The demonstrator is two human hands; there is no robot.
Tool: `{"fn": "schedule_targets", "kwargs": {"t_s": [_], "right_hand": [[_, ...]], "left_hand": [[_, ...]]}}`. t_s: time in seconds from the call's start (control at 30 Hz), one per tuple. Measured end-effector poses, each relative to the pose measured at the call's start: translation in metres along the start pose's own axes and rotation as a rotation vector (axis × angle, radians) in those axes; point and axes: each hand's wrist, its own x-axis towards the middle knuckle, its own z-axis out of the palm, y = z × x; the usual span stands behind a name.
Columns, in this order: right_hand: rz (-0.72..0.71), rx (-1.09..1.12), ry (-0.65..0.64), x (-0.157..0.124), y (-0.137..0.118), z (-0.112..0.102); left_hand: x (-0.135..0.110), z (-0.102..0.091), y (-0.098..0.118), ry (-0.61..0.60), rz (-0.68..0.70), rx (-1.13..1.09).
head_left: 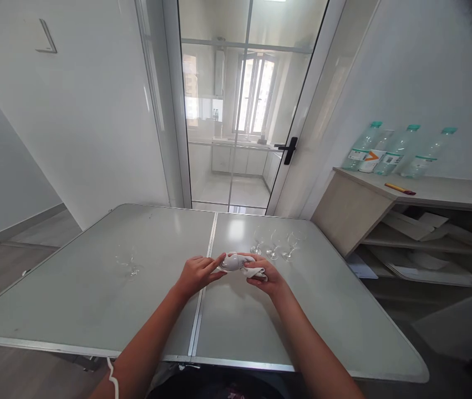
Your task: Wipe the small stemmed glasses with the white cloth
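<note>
Above the table's middle seam, my left hand [198, 274] grips a clear wine glass [225, 264], which lies sideways between my hands. My right hand [269, 277] is closed on a white cloth [255, 272], part of which seems to be pushed into the glass's bowl. Fingers hide much of the glass's outline. Just beyond my right hand stand several stemmed glasses, among them one wine glass [274, 246] in the middle. Another wine glass [132, 270] stands alone on the left half of the table.
The grey folding table [73, 299] has a metal seam and metal edges. A wooden shelf unit [356, 205] at the right carries several plastic bottles [391, 155] and a yellow pen-like object [400, 189]. Behind the table is a glass door [244, 111] with a black handle [289, 151].
</note>
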Motion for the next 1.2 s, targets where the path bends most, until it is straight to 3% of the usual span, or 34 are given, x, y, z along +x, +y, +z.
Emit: {"fn": "schedule_targets", "kwargs": {"t_s": [0.07,0.17,0.3,0.43,0.5,0.57,0.63,0.77,0.93,1.03,1.2], "right_hand": [[-0.004,-0.013,-0.015,0.0,0.001,-0.001],[0.012,-0.189,-0.048,-0.004,-0.001,-0.003],[-0.067,-0.589,-0.128,-0.01,-0.006,-0.011],[-0.18,-0.871,-0.22,-0.007,-0.004,-0.016],[-0.324,-0.976,-0.168,-0.004,-0.001,-0.015],[-0.46,-1.039,-0.057,0.0,0.0,-0.015],[-0.488,-1.03,0.055,0.002,0.001,-0.016],[-0.422,-0.904,0.174,0.006,0.002,-0.019],[-0.448,-0.763,0.353,0.008,0.0,-0.006],[-0.356,-0.677,0.268,0.008,0.0,0.003],[0.027,-0.278,0.11,0.004,0.001,0.004]], "left_hand": [[0.0,0.002,0.0,-0.005,-0.013,-0.036],[0.003,0.004,0.004,-0.098,-0.217,-0.313],[0.012,-0.003,0.015,-0.376,-0.552,-0.755],[0.021,-0.017,0.016,-0.618,-0.711,-0.975],[0.023,-0.021,0.011,-0.588,-0.831,-1.018],[0.023,-0.022,0.006,-0.448,-0.936,-1.025],[0.022,-0.02,0.001,-0.305,-0.97,-0.993],[0.022,-0.015,0.001,-0.181,-0.903,-0.903],[0.015,0.0,0.006,-0.141,-0.733,-0.646],[0.006,0.01,0.007,-0.111,-0.557,-0.36],[-0.003,0.018,0.006,-0.132,-0.139,-0.053]]}}
